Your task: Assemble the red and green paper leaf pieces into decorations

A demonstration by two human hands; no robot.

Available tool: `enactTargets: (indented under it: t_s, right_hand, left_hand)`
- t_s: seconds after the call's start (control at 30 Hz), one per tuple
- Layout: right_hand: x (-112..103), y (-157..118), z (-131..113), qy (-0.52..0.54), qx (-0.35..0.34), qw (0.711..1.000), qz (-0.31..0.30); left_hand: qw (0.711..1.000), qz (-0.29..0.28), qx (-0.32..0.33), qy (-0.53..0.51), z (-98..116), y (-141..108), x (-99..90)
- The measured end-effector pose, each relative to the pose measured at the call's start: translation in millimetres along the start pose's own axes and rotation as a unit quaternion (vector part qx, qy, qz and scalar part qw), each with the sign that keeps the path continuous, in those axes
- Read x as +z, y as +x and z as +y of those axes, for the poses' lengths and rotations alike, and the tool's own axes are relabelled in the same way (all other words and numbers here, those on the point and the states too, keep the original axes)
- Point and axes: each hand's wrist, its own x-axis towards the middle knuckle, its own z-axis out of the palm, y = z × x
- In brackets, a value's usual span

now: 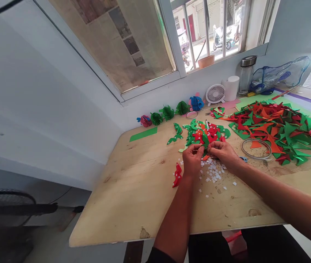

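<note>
Both hands meet over the wooden table (133, 190), pinching a small green paper piece (205, 141) between them. My left hand (192, 159) has its thumb and fingertips closed on the piece's left side. From the right, my right hand (223, 153) grips the other side in a fingertip pinch. Just behind them lies a pile of red and green cut paper pieces (212, 130), many bearing small white squares. Loose white paper squares (214, 171) are scattered below the hands. A red paper piece with white squares (177, 175) lies left of my left hand.
A large heap of red, orange and green paper scraps (278, 128) covers the right side. A tape roll (256, 148) lies before it. Folded paper ornaments (167, 113) line the wall, beside a small white fan (215, 94) and a glass bottle (246, 76). A green strip (143, 134) lies back left.
</note>
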Motion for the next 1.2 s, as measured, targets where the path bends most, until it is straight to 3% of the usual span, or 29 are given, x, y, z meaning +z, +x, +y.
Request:
enactTargets:
  t_s: [0.13,0.27,0.63,0.77,0.9,1.2]
  right_hand:
    - [0.7,-1.6,-1.4,0.003,0.005,1.000,-0.004]
    - [0.7,-2.6,-2.3,-0.003,0.005,1.000,-0.013]
    - [-1.4,1.2,4.5,-0.048,-0.024,0.999,0.002]
    - [-1.2,0.9,4.7,-0.065,-0.039,0.997,0.001]
    - [-1.7,1.6,5.3,-0.084,-0.049,0.995,0.010]
    - [-0.8,1.0,3.1,-0.157,-0.096,0.983,0.021]
  left_hand:
    - [0.998,0.014,-0.042,-0.046,1.7,1.9,-0.8]
    - [0.998,0.018,-0.039,-0.041,3.7,1.2,-0.8]
    - [0.989,0.008,0.091,0.113,4.6,-3.2,-0.7]
    - [0.987,-0.001,0.104,0.123,3.4,-3.8,-0.3]
    - [0.991,-0.001,0.080,0.108,2.0,-3.4,0.4]
    - [0.998,0.006,-0.047,-0.028,1.6,1.5,1.1]
